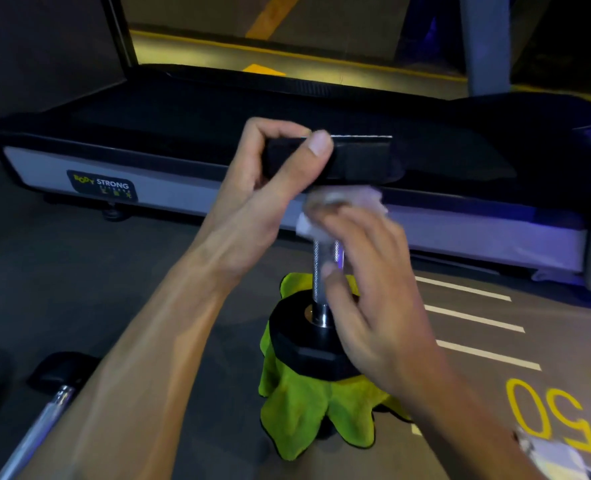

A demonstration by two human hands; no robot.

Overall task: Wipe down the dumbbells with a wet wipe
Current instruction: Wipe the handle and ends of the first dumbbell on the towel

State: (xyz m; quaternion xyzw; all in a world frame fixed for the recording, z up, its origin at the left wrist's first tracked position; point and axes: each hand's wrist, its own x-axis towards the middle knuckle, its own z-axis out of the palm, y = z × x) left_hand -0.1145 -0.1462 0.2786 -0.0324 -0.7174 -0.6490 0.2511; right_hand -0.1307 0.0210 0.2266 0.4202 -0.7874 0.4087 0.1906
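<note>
At centre frame, the dumbbell [316, 306] stands upright on a green cloth [308, 407]. My left hand [263, 188] grips its upper head; my right hand [363, 271], blurred, holds the wet wipe [342, 206] around the handle top. At 12 o'clock lies a treadmill [183, 140]; at 4 o'clock, the grey floor [148, 271] reads "50".

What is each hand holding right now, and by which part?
The left hand grips the upright dumbbell by its top head. The right hand holds a white wet wipe against the upper end of the metal handle.
</note>
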